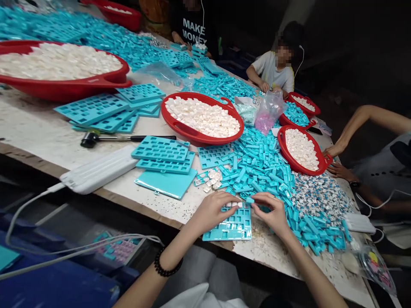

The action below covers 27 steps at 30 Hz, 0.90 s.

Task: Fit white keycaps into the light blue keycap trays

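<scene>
A turquoise panel with square openings (229, 226) lies at the table's front edge, with a few small white caps (233, 205) along its far row. My left hand (213, 211) grips the panel's far left part, thumb and fingers bent around the white caps. Between the thumb and forefinger of my right hand (271, 210), a small turquoise piece (249, 200) is pinched over the panel's far right corner. Just beyond my left hand are loose white caps (212, 179) and a closed turquoise case (167, 183).
Stacked panels (160, 154), a rubber-headed hammer (91, 139) and a white power bank (99, 169) lie left. Red baskets (201, 139) hold white caps. Turquoise parts (257, 162) and small printed pieces (321, 199) heap right. Co-workers (272, 70) sit around the table.
</scene>
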Tool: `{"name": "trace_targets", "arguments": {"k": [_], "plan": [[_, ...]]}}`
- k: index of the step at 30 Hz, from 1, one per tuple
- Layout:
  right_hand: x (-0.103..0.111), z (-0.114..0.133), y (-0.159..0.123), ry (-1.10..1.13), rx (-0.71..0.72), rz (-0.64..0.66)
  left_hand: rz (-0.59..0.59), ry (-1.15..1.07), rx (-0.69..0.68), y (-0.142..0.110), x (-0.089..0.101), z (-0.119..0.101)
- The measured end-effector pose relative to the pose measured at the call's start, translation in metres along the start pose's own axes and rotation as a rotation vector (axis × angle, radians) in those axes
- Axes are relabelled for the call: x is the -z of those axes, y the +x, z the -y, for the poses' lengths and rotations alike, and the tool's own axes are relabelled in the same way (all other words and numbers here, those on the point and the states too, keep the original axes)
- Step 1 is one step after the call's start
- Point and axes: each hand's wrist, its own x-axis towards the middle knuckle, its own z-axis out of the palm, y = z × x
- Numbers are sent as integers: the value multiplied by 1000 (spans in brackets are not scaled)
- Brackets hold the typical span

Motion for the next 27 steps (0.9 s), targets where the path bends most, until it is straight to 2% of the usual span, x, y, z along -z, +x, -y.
{"name": "trace_targets", "arguments": {"k": [3,7,13,20,27], "plan": [[-7,-2,-8,45,-22,31,3,7,4,0,1,-1],[-7,-4,-7,-45,16,80,12,13,-5,0,1,0],[-5,-6,-10,-91,-7,113,12,59,-37,0,0,1],[-2,-4,-9,-118,-29,155,48,159,-48,5,4,-11],[-1,-6,-8,-99,-42,146,74,165,-36,16,-11,-13]]}}
